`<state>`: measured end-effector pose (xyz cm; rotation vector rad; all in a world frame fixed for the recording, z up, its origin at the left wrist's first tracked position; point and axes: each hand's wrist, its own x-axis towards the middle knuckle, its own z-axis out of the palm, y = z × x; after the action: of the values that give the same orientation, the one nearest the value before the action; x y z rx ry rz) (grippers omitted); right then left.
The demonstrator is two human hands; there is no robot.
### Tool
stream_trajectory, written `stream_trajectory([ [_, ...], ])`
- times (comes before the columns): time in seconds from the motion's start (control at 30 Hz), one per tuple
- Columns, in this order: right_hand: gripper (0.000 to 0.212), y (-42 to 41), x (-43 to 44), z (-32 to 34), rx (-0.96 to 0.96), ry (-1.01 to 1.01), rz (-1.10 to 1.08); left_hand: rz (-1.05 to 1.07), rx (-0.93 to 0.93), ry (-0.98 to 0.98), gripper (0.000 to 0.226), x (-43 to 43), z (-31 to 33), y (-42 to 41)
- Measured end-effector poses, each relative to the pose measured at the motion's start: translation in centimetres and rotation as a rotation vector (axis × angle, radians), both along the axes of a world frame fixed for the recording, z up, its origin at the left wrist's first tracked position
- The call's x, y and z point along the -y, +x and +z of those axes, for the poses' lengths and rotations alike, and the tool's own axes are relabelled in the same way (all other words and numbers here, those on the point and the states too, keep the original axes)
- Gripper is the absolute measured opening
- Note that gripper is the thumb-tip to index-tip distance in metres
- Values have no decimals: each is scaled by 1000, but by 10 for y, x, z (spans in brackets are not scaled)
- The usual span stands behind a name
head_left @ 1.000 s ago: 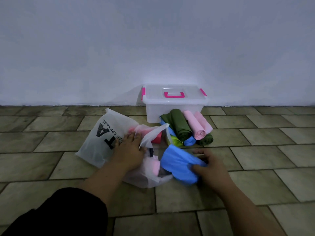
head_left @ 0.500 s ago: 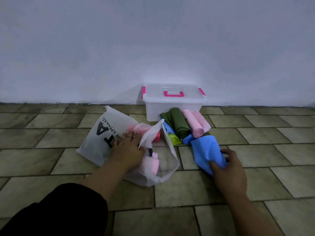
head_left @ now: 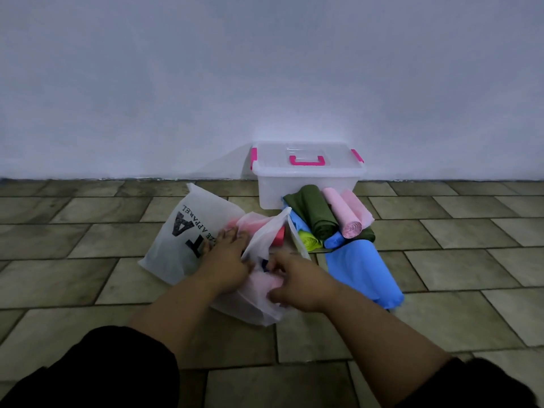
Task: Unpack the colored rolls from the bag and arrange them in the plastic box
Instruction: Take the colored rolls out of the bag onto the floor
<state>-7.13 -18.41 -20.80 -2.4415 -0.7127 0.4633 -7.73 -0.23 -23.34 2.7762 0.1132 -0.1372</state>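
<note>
Plastic bag (head_left: 172, 248) under flat left hand (head_left: 226, 262); right hand's (head_left: 298, 284) grip clasps pink roll (head_left: 262, 285).

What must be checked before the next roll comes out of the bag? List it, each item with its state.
1. Steady bag under left hand: ok.
2. Grip of right hand on pink roll inside: cannot tell.
3. Unpacked blue roll clear on the floor: ok.
4. Open plastic box: not ok, lid is on.
5. Loose pile moved into the box: not ok, lies before it.
</note>
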Motion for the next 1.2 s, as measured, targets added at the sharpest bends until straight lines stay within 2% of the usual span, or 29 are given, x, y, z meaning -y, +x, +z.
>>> stream_trajectory([
  [0.17,52,13,-10,-4,-20,-27,32,4,16,21,71,0,-3,1],
  [0.37,44,2,4,-10,-85,231,-84,36,1,-18,71,4,1,3],
  [0.57,40,-5,42,-2,-103,351,-182,51,27,25,67,5,-3,2],
  [0.67,38,-10,71,9,-10,387,-294,48,21,43,69,6,-5,1],
  [0.77,39,-13,108,18,174,435,-471,38,38,73,68,7,-5,-3],
  [0.83,36,-12,119,12,327,374,-606,41,40,87,67,8,-6,-4],
  [0.9,38,-11,115,-3,477,180,-656,60,26,80,67,10,-5,-3],
  [1.03,40,-17,92,-31,544,-84,-493,155,-52,5,80,14,10,7],
  [1.13,43,-12,84,-28,582,-134,-532,97,-55,68,96,23,25,22],
  [1.2,35,-9,74,-19,645,-33,-468,43,-40,117,101,25,31,35],
])
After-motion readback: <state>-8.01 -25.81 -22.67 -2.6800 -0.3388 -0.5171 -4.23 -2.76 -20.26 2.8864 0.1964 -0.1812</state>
